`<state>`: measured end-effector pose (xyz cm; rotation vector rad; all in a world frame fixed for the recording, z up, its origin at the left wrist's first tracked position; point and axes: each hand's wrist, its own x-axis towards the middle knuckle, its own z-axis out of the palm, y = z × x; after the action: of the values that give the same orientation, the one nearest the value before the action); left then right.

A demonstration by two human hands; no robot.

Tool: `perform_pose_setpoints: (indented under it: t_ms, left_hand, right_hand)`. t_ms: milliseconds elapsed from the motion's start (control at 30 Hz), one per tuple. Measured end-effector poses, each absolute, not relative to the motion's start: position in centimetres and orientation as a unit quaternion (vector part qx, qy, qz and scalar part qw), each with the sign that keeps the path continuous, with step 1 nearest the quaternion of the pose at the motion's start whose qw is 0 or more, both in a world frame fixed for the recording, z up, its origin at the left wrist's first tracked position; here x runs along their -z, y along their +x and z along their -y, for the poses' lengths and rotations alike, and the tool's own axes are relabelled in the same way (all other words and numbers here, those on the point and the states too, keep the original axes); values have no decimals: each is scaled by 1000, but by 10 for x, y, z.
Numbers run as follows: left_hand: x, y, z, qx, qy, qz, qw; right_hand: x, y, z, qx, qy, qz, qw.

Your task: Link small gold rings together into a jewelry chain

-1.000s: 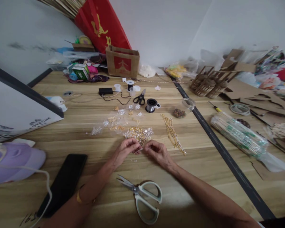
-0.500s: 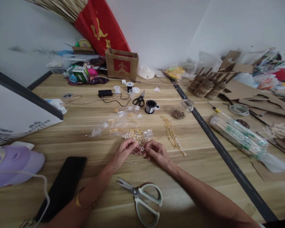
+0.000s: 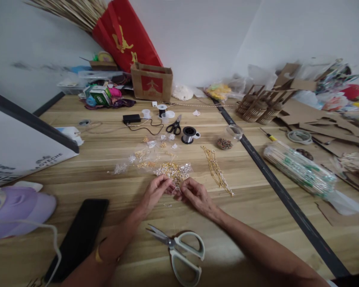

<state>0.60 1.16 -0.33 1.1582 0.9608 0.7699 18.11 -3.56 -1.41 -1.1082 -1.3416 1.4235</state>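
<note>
My left hand (image 3: pixel 156 191) and my right hand (image 3: pixel 194 194) meet fingertip to fingertip over the wooden table (image 3: pixel 113 187). Both are pinched closed on a small metal ring piece (image 3: pixel 176 188) held between them. Just beyond the fingers lies a heap of gold and silver jewellery findings (image 3: pixel 173 170). A gold chain (image 3: pixel 217 170) stretches out to the right of it. White-handled scissors (image 3: pixel 179 248) lie open close to me, under my forearms.
A black phone (image 3: pixel 77 234) and a purple cap (image 3: pixel 20 207) lie at the left. Black scissors (image 3: pixel 174 126), a wire spool (image 3: pixel 188 134) and a bead jar (image 3: pixel 227 139) sit farther back. A wrapped bundle of sticks (image 3: pixel 302 171) and cardboard pieces (image 3: pixel 320 119) fill the right side.
My hands stay together at the same spot, the fingers shifting slightly on the small piece. The view has drifted a little.
</note>
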Motion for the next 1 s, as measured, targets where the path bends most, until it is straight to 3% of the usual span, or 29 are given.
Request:
perform_pose_setpoints:
  t_ms: [300,667,1000]
  left_hand:
    - [6,6,-13,-368,578,-437,582]
    - [4,6,-9,-365,530,-364,673]
    - [-3,8,-10,-334,539,-405,658]
  right_hand:
    - [15,180,34,-591,-447,515,431]
    - [15,179,34,-589,-438,535,419]
    - [9,178,39,-508,-451,620,394]
